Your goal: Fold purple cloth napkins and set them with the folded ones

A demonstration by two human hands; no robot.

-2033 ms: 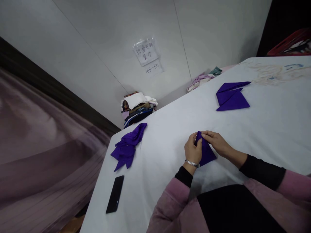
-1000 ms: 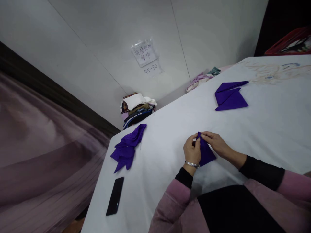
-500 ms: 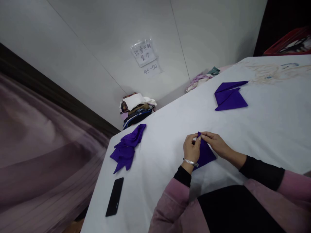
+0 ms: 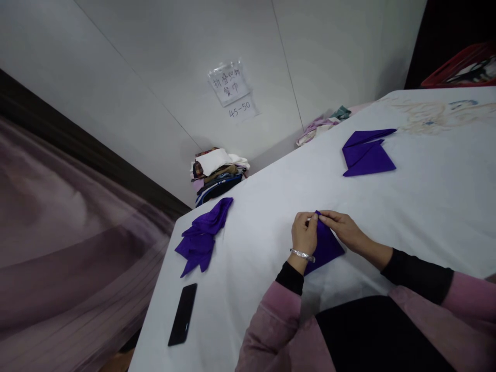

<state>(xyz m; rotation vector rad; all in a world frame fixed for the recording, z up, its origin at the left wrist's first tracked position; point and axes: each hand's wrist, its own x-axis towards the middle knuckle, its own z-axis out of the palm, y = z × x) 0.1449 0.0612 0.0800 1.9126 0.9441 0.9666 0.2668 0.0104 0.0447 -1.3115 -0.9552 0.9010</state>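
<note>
A purple cloth napkin point(image 4: 327, 245), folded to a pointed shape, lies on the white-covered table in front of me. My left hand point(image 4: 304, 235), with a silver bracelet at the wrist, pinches its far tip from the left and covers part of its left side. From the right, my right hand point(image 4: 343, 227) pinches the same tip between thumb and fingers. The fingertips of both hands nearly meet there, so the fold under them is mostly hidden.
Another folded purple napkin point(image 4: 368, 155) lies farther back on the right. Purple folded cloth point(image 4: 203, 235) and a black phone point(image 4: 183, 314) lie at the left on the tablecloth point(image 4: 256, 289). Behind the table are a clothes pile point(image 4: 219, 173) and a red basket point(image 4: 461, 67).
My left hand has shifted very slightly left, baring a little more of the napkin. The right hand stays pinched at the tip.
</note>
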